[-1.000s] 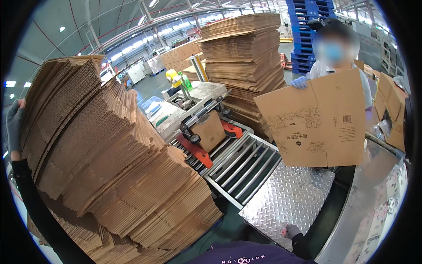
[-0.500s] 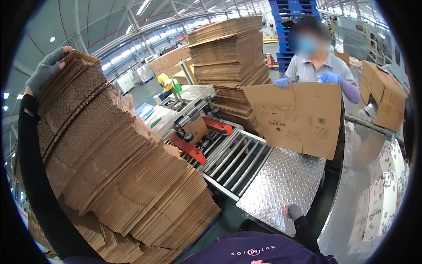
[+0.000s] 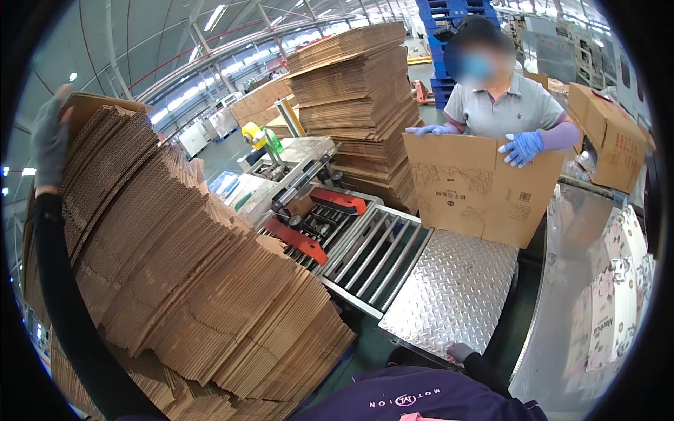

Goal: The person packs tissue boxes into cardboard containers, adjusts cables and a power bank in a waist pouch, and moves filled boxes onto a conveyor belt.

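Note:
My left hand [image 3: 50, 140], in a grey glove with bare fingertips, is up at the far left, smeared by motion. Its fingers are on the edge of a flattened cardboard box [image 3: 105, 102], which tilts up from the top of a tall stack of flattened boxes [image 3: 189, 259]. Low in the middle, my right hand [image 3: 460, 352], gloved the same way, rests by the near edge of a diamond-patterned metal plate [image 3: 456, 295]. Its fingers look curled, and nothing shows in them.
Across the plate a co-worker in blue gloves holds a printed cardboard box [image 3: 484, 186] upright. A roller conveyor [image 3: 372, 259] with red guides joins the plate. Behind it rises another cardboard stack [image 3: 351, 91]. At right are a metal surface [image 3: 554, 337] with printed white cartons [image 3: 611, 309] and an open brown carton [image 3: 607, 137].
My left hand has shifted and the box edge under it has lifted. My right hand has drawn back toward me. The co-worker's box has moved right, with one blue-gloved hand now spread on its front.

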Action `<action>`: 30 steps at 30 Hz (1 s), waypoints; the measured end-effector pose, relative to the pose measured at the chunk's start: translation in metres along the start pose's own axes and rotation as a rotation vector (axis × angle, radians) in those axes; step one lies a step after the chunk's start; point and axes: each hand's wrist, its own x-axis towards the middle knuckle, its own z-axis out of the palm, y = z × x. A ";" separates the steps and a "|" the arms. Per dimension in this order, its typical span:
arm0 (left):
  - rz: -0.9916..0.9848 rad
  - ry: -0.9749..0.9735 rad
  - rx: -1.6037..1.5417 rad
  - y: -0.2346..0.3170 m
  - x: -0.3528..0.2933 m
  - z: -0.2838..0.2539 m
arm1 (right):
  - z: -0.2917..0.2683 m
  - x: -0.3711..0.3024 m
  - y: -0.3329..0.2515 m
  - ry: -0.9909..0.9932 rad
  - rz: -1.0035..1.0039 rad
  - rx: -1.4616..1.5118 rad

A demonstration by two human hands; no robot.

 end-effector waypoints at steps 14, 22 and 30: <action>0.368 0.318 0.450 0.210 0.071 -0.068 | -0.291 -0.211 -0.389 1.595 -0.747 -0.698; 0.268 0.032 -1.075 0.432 0.091 -0.030 | -0.311 -0.324 -0.481 1.520 -0.688 -0.539; 0.228 -0.671 -1.047 0.535 -0.118 0.147 | -0.288 -0.261 -0.239 0.996 -0.205 -0.885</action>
